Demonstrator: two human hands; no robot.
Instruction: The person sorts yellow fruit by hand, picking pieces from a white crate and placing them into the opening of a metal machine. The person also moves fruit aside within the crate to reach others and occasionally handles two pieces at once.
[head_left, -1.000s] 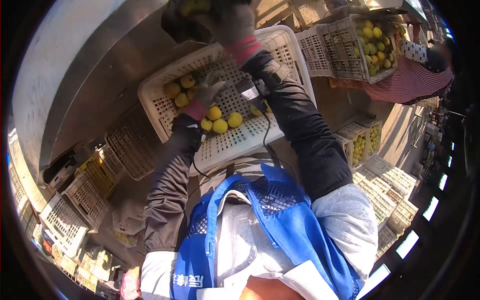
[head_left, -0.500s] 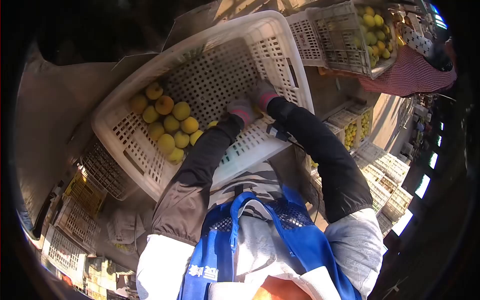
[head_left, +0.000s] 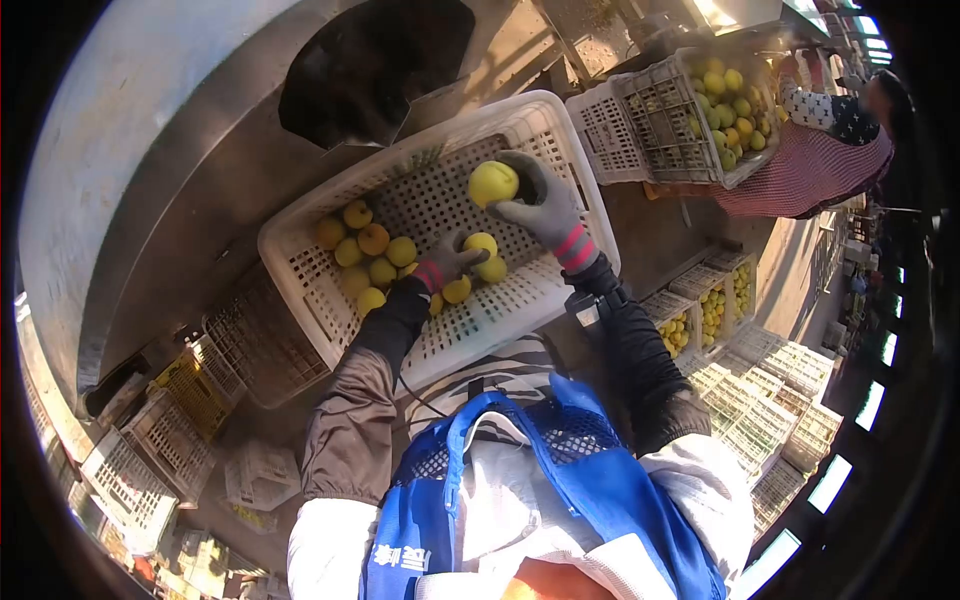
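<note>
A pale plastic crate (head_left: pixel 285 275) with perforated walls lies before me. Several round yellow fruits (head_left: pixel 373 238), some tinged orange and peach-like, are gathered in its left part. My right hand (head_left: pixel 548 212), in a grey glove with pink bands, is raised over the crate and grips a yellow-green fruit (head_left: pixel 493 184) between thumb and fingers. Lower down, inside the crate, my left hand (head_left: pixel 448 262) has its gloved fingers around another yellow fruit (head_left: pixel 481 243). Loose fruits (head_left: pixel 491 269) lie just below and beside that hand.
A grey crate full of fruit (head_left: pixel 725 115) stands at upper right, with a person in a checked red garment (head_left: pixel 810 165) beside it. Stacked crates (head_left: pixel 745 400) fill the right side, more crates (head_left: pixel 165 440) the lower left. A metal surface (head_left: pixel 170 110) curves along the upper left.
My right hand has risen from the crate floor with a fruit in it. My left hand now shows by a fruit near the crate's middle. The view has shifted, showing more metal surface.
</note>
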